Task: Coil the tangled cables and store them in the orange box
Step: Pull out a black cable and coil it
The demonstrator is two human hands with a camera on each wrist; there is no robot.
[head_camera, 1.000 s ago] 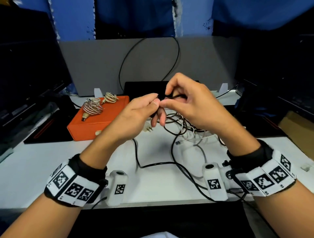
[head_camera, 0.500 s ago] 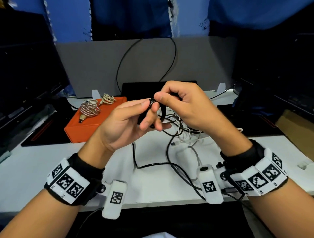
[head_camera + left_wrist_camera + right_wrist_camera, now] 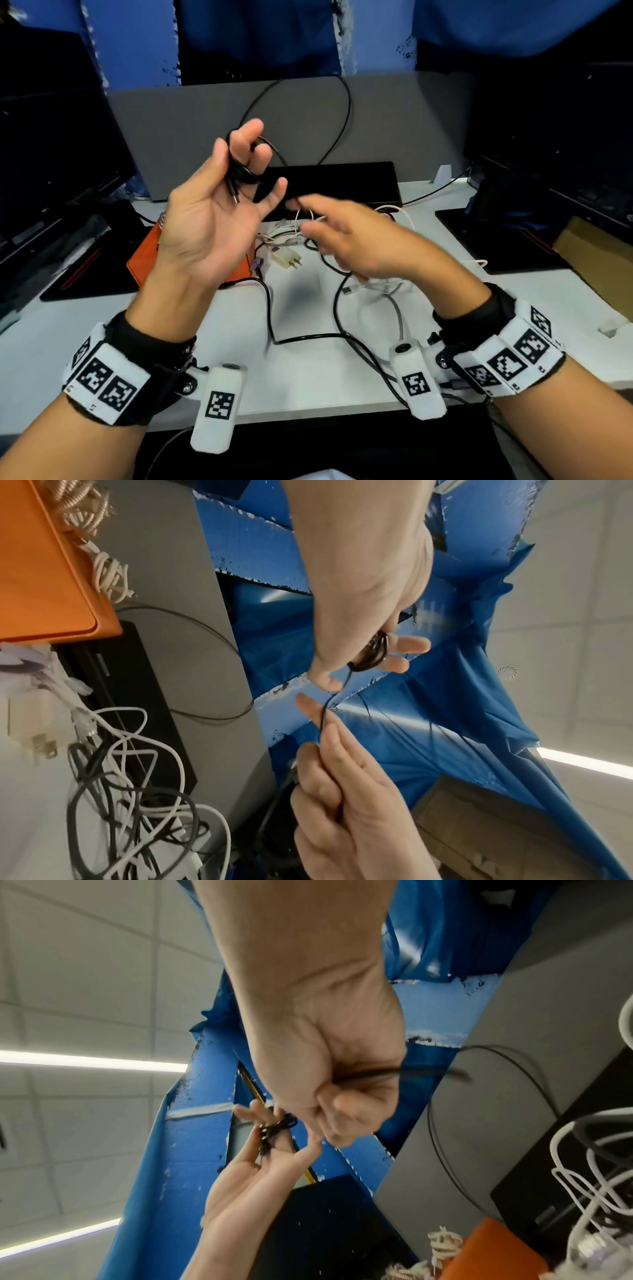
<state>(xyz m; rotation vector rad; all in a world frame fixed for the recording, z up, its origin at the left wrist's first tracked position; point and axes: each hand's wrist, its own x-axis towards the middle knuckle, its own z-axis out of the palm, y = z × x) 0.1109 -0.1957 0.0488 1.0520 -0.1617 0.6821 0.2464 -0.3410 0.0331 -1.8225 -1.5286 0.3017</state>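
Observation:
My left hand (image 3: 255,161) is raised palm toward me, with a thin black cable (image 3: 239,173) wound in a small coil round its middle fingers; the coil (image 3: 371,653) also shows in the left wrist view. To its right, blurred, my right hand (image 3: 325,229) pinches the free strand of the same cable (image 3: 394,1073). The orange box (image 3: 144,263) lies behind my left hand with coiled beige cables (image 3: 82,509) on it. A tangle of black and white cables (image 3: 342,267) lies on the table under my right hand.
A white plug charger (image 3: 287,262) and a USB connector (image 3: 347,291) lie in the tangle. A black pad (image 3: 342,181) stands against a grey partition (image 3: 411,130) at the back. Dark monitors flank the white table (image 3: 102,325); a cardboard box (image 3: 596,253) is at right.
My left hand has risen and turned palm toward me, with the black coil round its fingers. My right hand has dropped away to the right along the strand.

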